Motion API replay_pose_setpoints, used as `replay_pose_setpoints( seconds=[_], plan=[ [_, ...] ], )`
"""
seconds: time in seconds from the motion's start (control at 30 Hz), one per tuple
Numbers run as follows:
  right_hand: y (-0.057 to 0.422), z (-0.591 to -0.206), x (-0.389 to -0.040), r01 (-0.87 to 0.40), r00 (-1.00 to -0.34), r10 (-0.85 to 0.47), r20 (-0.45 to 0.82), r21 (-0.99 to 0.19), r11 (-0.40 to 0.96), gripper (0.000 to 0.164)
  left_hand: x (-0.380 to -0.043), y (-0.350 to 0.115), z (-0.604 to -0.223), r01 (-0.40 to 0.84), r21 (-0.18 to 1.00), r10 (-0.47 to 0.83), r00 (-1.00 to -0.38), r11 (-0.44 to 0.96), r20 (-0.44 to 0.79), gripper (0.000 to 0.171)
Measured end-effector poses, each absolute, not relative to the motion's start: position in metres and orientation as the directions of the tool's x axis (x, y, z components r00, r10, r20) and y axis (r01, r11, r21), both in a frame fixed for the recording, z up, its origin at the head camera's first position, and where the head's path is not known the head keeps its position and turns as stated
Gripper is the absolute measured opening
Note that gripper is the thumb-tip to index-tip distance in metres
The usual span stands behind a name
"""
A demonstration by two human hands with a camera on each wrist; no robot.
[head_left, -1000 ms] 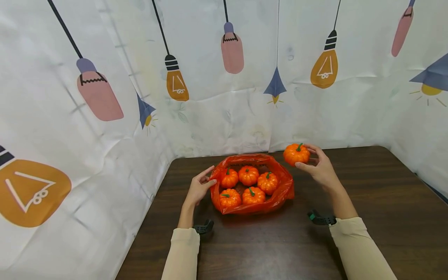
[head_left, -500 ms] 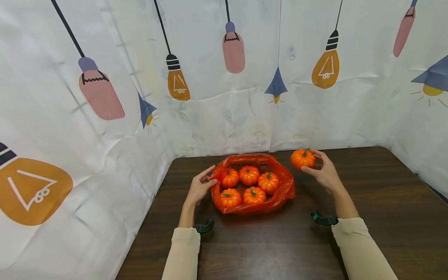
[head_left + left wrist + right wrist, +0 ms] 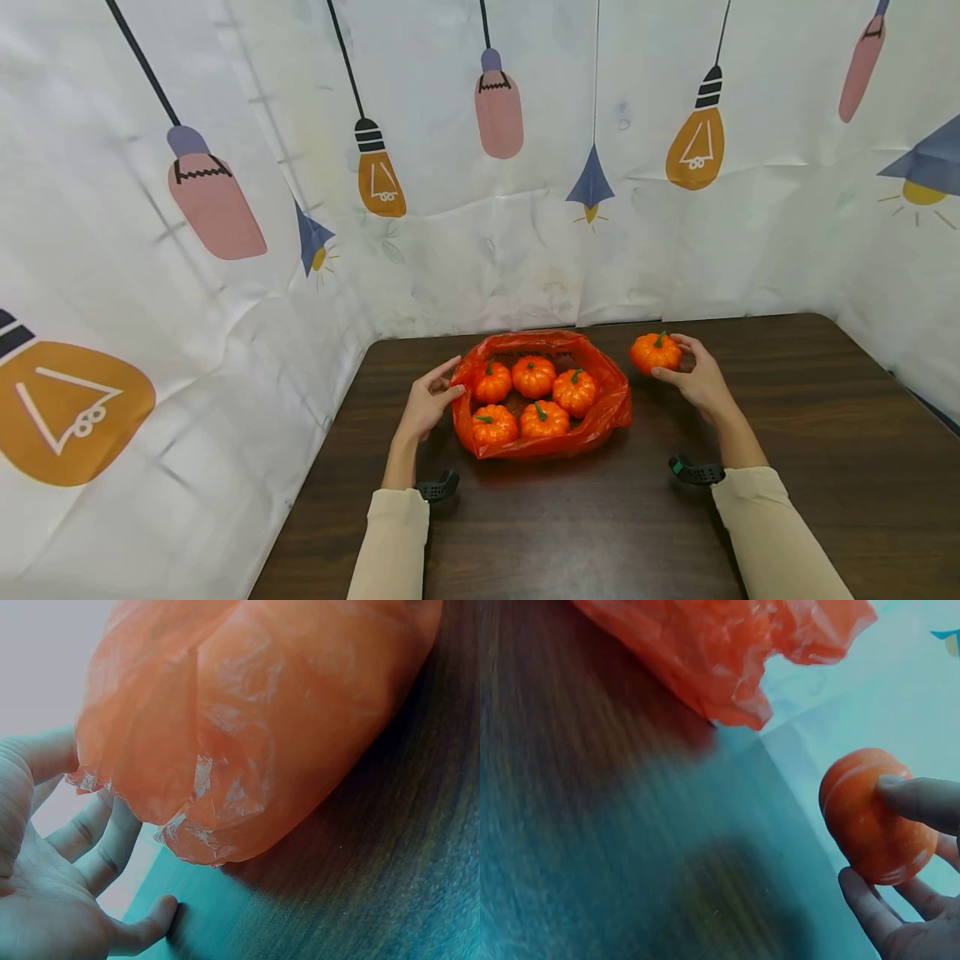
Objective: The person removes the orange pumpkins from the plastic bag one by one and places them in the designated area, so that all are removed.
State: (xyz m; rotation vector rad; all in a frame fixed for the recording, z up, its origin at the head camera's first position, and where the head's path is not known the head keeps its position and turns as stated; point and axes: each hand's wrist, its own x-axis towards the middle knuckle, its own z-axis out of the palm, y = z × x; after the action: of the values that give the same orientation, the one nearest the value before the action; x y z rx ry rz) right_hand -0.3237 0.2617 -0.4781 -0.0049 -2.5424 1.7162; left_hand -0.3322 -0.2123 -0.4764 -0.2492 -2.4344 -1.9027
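A red plastic bag (image 3: pixel 525 450) stands with its mouth spread wide on the table. Inside it lie several small orange pumpkins (image 3: pixel 543 419) with green stems. My left hand (image 3: pixel 424 407) pinches the bag's left rim between thumb and finger; in the left wrist view the thumb meets the edge of the bag (image 3: pixel 247 735) while other fingers are spread behind and below it. To the right of the bag, my right hand (image 3: pixel 699 377) holds one more small pumpkin (image 3: pixel 655 353) between thumb and fingertips. The right wrist view shows this pumpkin (image 3: pixel 874 817) apart from the bag, seemingly just above the table.
The dark wooden table (image 3: pixel 555 533) extends in front of the bag and to its right. A white curtain (image 3: pixel 480 250) printed with lamps hangs along the back and both sides. Each wrist wears a black strap (image 3: pixel 696 472).
My right hand has moved to the right and down with the pumpkin, toward the tabletop. The left hand, the bag and the pumpkins in it have stayed put.
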Motion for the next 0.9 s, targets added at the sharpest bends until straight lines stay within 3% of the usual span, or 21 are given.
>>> replay_pose_setpoints(
  seconds=[0.9],
  plan=[
    [0.268, -0.493, -0.338, -0.009, -1.0, 0.021, 0.019, -0.914, 0.407, 0.087, -0.33, -0.214, -0.474, 0.145, 0.962, 0.1, -0.987, 0.233, 0.124, 0.053]
  ],
)
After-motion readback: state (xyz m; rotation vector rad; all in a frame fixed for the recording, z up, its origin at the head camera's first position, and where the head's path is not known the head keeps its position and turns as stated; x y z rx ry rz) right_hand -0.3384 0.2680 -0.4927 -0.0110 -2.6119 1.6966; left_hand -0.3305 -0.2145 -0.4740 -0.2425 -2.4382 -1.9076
